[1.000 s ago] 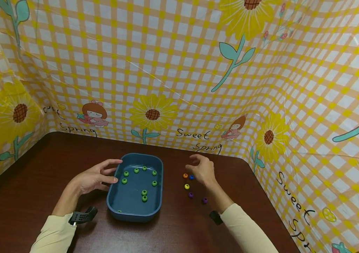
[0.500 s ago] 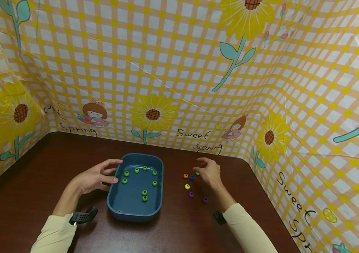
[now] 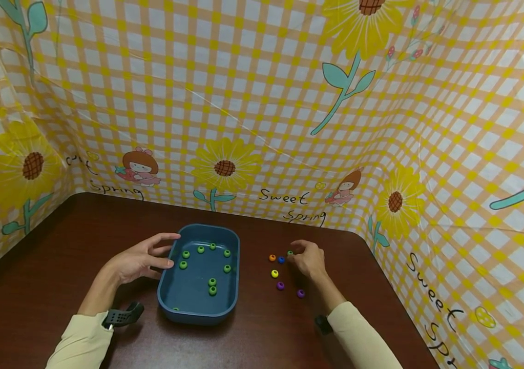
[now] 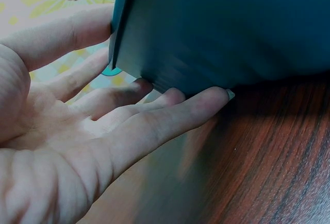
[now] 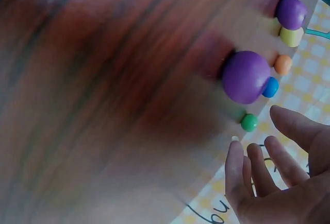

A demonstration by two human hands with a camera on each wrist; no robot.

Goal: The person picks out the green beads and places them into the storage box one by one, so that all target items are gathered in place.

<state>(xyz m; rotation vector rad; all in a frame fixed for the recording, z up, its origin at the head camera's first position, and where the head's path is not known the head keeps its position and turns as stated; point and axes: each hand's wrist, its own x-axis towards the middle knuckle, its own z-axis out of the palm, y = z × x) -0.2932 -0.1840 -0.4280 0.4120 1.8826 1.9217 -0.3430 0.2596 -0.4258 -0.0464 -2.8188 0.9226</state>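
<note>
A blue tray [image 3: 198, 316] lies on the dark wooden table with several green beads [image 3: 212, 286] in it. My left hand [image 3: 165, 251] rests against the tray's left wall [image 4: 216, 33] with straight fingers [image 4: 170, 113]. To the right of the tray lie loose beads: orange [image 3: 272, 258], blue [image 3: 281, 260], yellow [image 3: 274, 273] and two purple [image 3: 280, 285]. A lone green bead [image 3: 290, 253] sits just at my right hand [image 3: 295, 254]. The right wrist view shows that hand [image 5: 258, 136] with loosely curled fingertips [image 5: 234, 154] a little short of the green bead [image 5: 249, 122], holding nothing.
Yellow checked cloth walls [image 3: 262, 128] with sunflowers close in the table at the back, left and right. The table [image 3: 59, 246] is bare wood left of the tray. Black wrist mounts [image 3: 121, 315] sit on both sleeves.
My right hand has moved right and down to the table, uncovering a green bead beside its fingertips. The left hand and the tray have stayed put.
</note>
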